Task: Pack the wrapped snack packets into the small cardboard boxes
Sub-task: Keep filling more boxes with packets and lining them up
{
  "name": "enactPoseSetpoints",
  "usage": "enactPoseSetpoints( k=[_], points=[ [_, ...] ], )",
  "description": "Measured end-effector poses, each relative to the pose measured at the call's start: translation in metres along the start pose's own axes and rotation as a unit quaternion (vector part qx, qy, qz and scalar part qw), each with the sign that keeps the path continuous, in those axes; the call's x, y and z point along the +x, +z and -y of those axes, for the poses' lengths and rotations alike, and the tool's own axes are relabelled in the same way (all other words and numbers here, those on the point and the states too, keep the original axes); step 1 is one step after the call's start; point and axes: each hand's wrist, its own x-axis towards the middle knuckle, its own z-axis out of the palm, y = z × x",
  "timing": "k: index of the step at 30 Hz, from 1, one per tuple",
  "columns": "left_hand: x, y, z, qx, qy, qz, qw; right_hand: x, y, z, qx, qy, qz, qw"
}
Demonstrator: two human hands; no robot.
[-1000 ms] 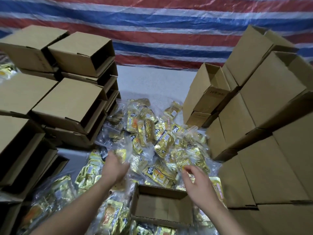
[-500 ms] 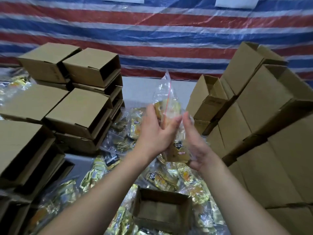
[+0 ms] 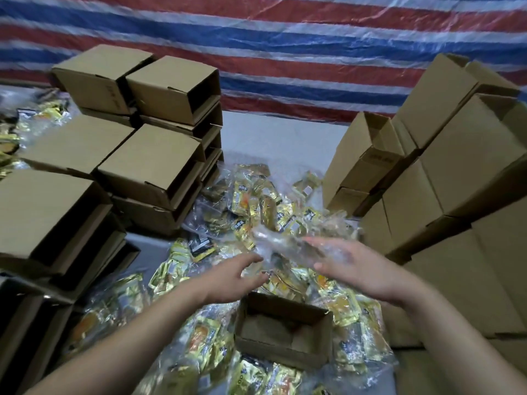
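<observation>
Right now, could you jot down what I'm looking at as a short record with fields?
Setting: table before a red, white and blue striped tarp
Open box: small cardboard box nearest the person, top open, looks empty
Snack packets: gold wrapped packets heaped around it
Left hand: fingers spread, reaching toward a clear bag
Right hand: palm up under the clear plastic bag; grip blurred
Left stacks: cardboard boxes on their sides
Right stacks: taller boxes
</observation>
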Motion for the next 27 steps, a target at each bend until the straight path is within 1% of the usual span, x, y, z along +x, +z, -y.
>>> enactPoseSetpoints(
  k=[2,4,6,7,9,11,12,13,15,16,17,20,21,24,25,26,27],
  points=[
    [0.0,0.023,0.03,-0.015,-0.014,0.036,0.999,0.004,0.024,0.002,-0.137,-0.003,0.079,0.987],
    [-0.002,0.044,0.048,-0.019,-0.036,0.065,0.997,0.011,0.057,0.0,-0.222,0.043,0.168,0.959],
    [-0.002,0.056,0.057,-0.037,-0.053,0.042,0.997,0.023,0.085,-0.008,-0.282,0.106,0.23,0.925],
    [-0.002,0.061,0.058,-0.049,-0.059,0.021,0.997,0.031,0.097,-0.014,-0.289,0.132,0.242,0.917],
    [0.0,0.067,0.055,-0.051,-0.051,-0.016,0.997,0.049,0.117,-0.026,-0.262,0.152,0.237,0.923],
    [-0.001,0.073,0.05,-0.043,-0.039,-0.035,0.998,0.064,0.139,-0.038,-0.206,0.163,0.233,0.936],
    [-0.002,0.077,0.049,-0.04,-0.034,-0.042,0.998,0.07,0.15,-0.046,-0.184,0.167,0.243,0.937],
    [-0.003,0.079,0.049,-0.032,-0.031,-0.049,0.998,0.075,0.161,-0.055,-0.174,0.172,0.254,0.936],
    [-0.005,0.079,0.049,-0.019,-0.029,-0.068,0.997,0.082,0.176,-0.073,-0.198,0.184,0.248,0.93],
    [-0.006,0.078,0.05,-0.019,-0.028,-0.075,0.997,0.085,0.179,-0.079,-0.215,0.191,0.238,0.928],
    [-0.006,0.077,0.051,-0.02,-0.026,-0.081,0.996,0.087,0.181,-0.086,-0.207,0.2,0.228,0.93],
    [-0.006,0.076,0.052,-0.013,-0.02,-0.083,0.996,0.086,0.172,-0.091,-0.073,0.213,0.224,0.948],
    [-0.007,0.076,0.052,-0.012,-0.021,-0.081,0.996,0.084,0.167,-0.091,-0.054,0.204,0.218,0.953],
    [-0.005,0.075,0.05,-0.01,-0.024,-0.076,0.997,0.08,0.157,-0.094,-0.055,0.182,0.17,0.967],
    [-0.005,0.075,0.049,-0.009,-0.025,-0.077,0.997,0.082,0.16,-0.095,-0.072,0.188,0.18,0.963],
    [-0.005,0.076,0.049,-0.009,-0.026,-0.081,0.996,0.083,0.164,-0.095,-0.099,0.204,0.21,0.951],
    [-0.007,0.076,0.049,-0.013,-0.028,-0.085,0.996,0.085,0.171,-0.096,-0.123,0.225,0.26,0.931]
  ],
)
